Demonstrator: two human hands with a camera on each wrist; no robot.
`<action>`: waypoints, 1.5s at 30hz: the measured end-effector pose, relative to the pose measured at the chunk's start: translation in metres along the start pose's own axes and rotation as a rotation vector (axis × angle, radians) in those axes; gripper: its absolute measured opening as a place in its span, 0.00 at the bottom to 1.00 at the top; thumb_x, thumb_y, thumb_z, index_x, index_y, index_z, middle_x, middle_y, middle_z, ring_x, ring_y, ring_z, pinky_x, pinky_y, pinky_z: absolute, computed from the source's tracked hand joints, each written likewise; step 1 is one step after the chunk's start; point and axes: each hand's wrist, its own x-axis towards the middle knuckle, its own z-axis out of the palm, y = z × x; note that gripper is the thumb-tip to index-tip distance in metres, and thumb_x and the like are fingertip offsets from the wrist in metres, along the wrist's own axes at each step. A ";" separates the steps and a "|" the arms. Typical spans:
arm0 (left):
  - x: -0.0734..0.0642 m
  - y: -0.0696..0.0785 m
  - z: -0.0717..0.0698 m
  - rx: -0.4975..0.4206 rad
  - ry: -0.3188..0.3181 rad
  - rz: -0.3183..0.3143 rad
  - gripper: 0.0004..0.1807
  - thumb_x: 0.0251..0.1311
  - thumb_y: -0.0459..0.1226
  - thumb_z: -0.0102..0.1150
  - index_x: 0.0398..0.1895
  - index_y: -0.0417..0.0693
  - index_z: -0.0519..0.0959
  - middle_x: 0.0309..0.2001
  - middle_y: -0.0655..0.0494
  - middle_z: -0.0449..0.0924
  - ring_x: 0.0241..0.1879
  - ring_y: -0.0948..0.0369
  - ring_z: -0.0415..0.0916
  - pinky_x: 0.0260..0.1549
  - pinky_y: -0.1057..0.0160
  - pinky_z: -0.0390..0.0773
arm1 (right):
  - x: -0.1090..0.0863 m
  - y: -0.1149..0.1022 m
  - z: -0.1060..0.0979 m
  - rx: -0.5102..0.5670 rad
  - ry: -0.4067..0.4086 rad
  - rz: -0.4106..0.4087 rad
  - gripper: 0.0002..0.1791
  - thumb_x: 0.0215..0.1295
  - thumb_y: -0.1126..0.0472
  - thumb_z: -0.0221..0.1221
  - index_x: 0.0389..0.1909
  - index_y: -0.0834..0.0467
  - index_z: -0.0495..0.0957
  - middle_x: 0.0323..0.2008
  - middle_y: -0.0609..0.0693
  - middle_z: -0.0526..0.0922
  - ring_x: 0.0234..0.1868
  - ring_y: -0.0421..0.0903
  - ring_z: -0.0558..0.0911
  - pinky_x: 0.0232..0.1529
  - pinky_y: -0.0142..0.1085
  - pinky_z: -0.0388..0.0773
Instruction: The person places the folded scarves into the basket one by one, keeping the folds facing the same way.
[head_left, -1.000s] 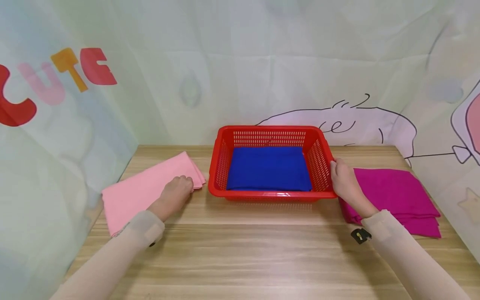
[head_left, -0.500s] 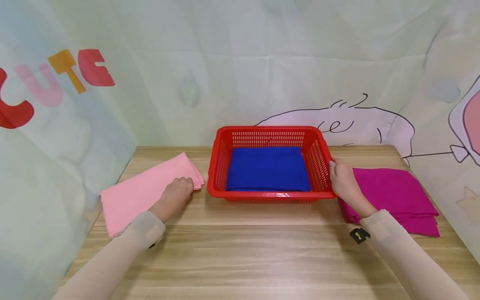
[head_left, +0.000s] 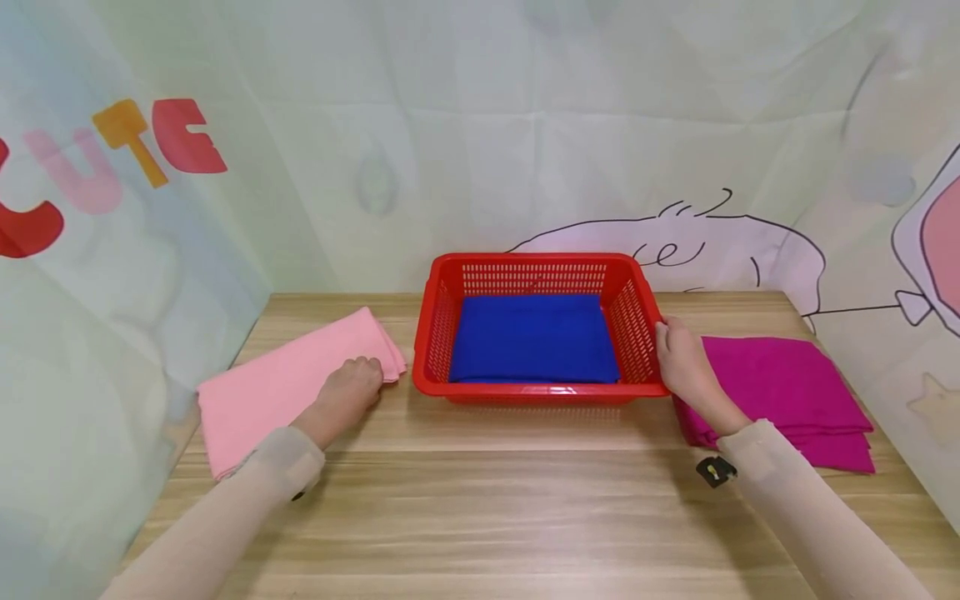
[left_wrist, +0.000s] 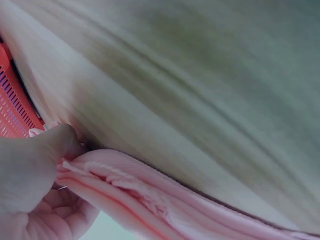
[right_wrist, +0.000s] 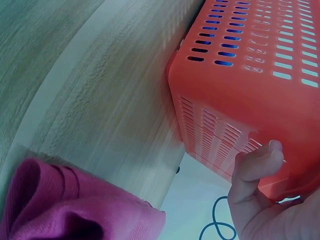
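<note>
On the left of the table lies a folded pink cloth [head_left: 285, 379]. My left hand [head_left: 347, 396] pinches its near right edge; in the left wrist view, thumb and fingers close on the layered pink cloth [left_wrist: 135, 195]. A red plastic basket [head_left: 540, 389] with slotted walls stands at the middle back, and a folded blue cloth [head_left: 534, 337] lies flat inside it. My right hand [head_left: 686, 367] grips the basket's right rim. From the right wrist, the thumb shows against the outside of the red basket [right_wrist: 240, 100], while the other fingers are mostly hidden.
A folded magenta cloth [head_left: 780, 396] lies right of the basket, partly behind my right wrist. The wooden table [head_left: 510, 500] meets a printed curtain [head_left: 465, 183] at the back and along both sides.
The head view has shifted very slightly, so everything sits a little further left. Both hands keep their hold, and the basket and cloths stay in the same places on the table.
</note>
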 end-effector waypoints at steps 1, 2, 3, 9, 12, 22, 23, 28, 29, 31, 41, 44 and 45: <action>-0.001 0.000 -0.001 0.003 0.006 0.006 0.09 0.51 0.22 0.64 0.24 0.32 0.71 0.20 0.44 0.69 0.22 0.47 0.73 0.22 0.51 0.81 | 0.000 0.000 0.000 -0.001 0.000 -0.001 0.25 0.82 0.61 0.34 0.61 0.81 0.64 0.37 0.69 0.79 0.37 0.58 0.81 0.37 0.50 0.81; -0.002 0.000 -0.001 0.007 0.015 0.015 0.09 0.50 0.22 0.64 0.24 0.32 0.72 0.20 0.44 0.69 0.22 0.47 0.74 0.22 0.51 0.81 | 0.000 0.000 0.000 -0.002 0.001 -0.001 0.25 0.82 0.61 0.34 0.61 0.81 0.64 0.37 0.69 0.78 0.37 0.58 0.81 0.36 0.50 0.80; -0.003 0.000 -0.001 0.014 0.022 0.024 0.09 0.50 0.22 0.64 0.23 0.32 0.72 0.20 0.43 0.69 0.22 0.47 0.74 0.22 0.51 0.81 | 0.000 0.000 0.000 -0.004 0.003 -0.001 0.25 0.82 0.61 0.34 0.61 0.81 0.64 0.37 0.68 0.78 0.37 0.58 0.81 0.37 0.50 0.80; -0.010 -0.001 0.001 0.052 0.029 0.053 0.10 0.50 0.23 0.65 0.23 0.33 0.71 0.20 0.44 0.69 0.22 0.48 0.73 0.20 0.51 0.81 | 0.000 0.001 0.000 -0.005 -0.004 0.000 0.25 0.82 0.61 0.34 0.61 0.81 0.64 0.37 0.69 0.79 0.36 0.58 0.81 0.36 0.51 0.81; -0.013 0.000 0.001 0.062 0.018 0.052 0.10 0.51 0.23 0.64 0.23 0.33 0.70 0.20 0.45 0.69 0.22 0.49 0.73 0.20 0.52 0.80 | 0.000 0.001 0.000 -0.007 -0.007 -0.004 0.26 0.82 0.61 0.34 0.61 0.81 0.64 0.37 0.68 0.79 0.36 0.58 0.81 0.36 0.50 0.80; -0.025 0.005 -0.001 0.086 0.051 0.069 0.09 0.50 0.22 0.61 0.23 0.33 0.70 0.20 0.45 0.68 0.21 0.49 0.73 0.18 0.54 0.80 | 0.000 0.000 0.001 -0.012 0.014 -0.005 0.25 0.82 0.61 0.34 0.59 0.80 0.65 0.36 0.68 0.78 0.36 0.59 0.80 0.38 0.53 0.79; -0.026 0.006 -0.001 0.089 0.053 0.071 0.09 0.50 0.22 0.62 0.23 0.33 0.70 0.20 0.45 0.68 0.21 0.50 0.72 0.18 0.54 0.79 | 0.000 0.000 0.001 -0.012 0.018 -0.005 0.25 0.82 0.61 0.34 0.59 0.80 0.66 0.35 0.68 0.78 0.36 0.59 0.80 0.38 0.54 0.79; -0.030 0.009 -0.003 0.084 0.049 0.068 0.09 0.51 0.22 0.61 0.23 0.33 0.70 0.20 0.45 0.67 0.20 0.50 0.71 0.17 0.54 0.79 | 0.000 -0.001 0.001 -0.008 0.022 -0.004 0.24 0.82 0.62 0.33 0.58 0.80 0.67 0.36 0.69 0.78 0.37 0.60 0.80 0.40 0.55 0.79; -0.030 0.009 -0.003 0.083 0.051 0.069 0.09 0.52 0.22 0.61 0.23 0.33 0.70 0.20 0.45 0.67 0.20 0.50 0.71 0.17 0.54 0.79 | 0.000 -0.001 0.001 -0.007 0.023 -0.005 0.24 0.82 0.62 0.33 0.58 0.80 0.67 0.37 0.69 0.78 0.38 0.60 0.80 0.40 0.55 0.78; -0.032 0.010 -0.003 0.077 0.060 0.070 0.08 0.52 0.21 0.59 0.23 0.33 0.70 0.19 0.45 0.67 0.20 0.50 0.71 0.16 0.54 0.79 | 0.001 -0.001 0.001 -0.008 0.029 -0.010 0.24 0.82 0.62 0.33 0.58 0.81 0.66 0.37 0.70 0.77 0.39 0.62 0.79 0.41 0.57 0.78; -0.037 0.012 0.000 0.092 0.111 0.105 0.09 0.48 0.20 0.59 0.21 0.34 0.69 0.18 0.45 0.66 0.19 0.50 0.71 0.15 0.54 0.78 | 0.001 -0.001 0.001 -0.004 0.024 0.003 0.25 0.82 0.62 0.34 0.60 0.81 0.65 0.37 0.70 0.77 0.39 0.61 0.79 0.42 0.56 0.78; -0.039 0.012 0.000 0.098 0.121 0.107 0.09 0.48 0.20 0.59 0.21 0.34 0.69 0.18 0.45 0.66 0.19 0.49 0.70 0.15 0.54 0.78 | 0.001 -0.001 0.001 -0.005 0.027 -0.001 0.25 0.82 0.62 0.34 0.59 0.81 0.66 0.38 0.71 0.77 0.39 0.62 0.79 0.43 0.58 0.77; -0.039 0.013 -0.001 0.096 0.123 0.108 0.09 0.48 0.20 0.59 0.21 0.34 0.69 0.18 0.45 0.66 0.19 0.50 0.70 0.15 0.54 0.78 | 0.001 0.000 0.001 -0.004 0.028 -0.003 0.25 0.82 0.62 0.34 0.59 0.81 0.66 0.38 0.71 0.77 0.39 0.62 0.78 0.43 0.58 0.77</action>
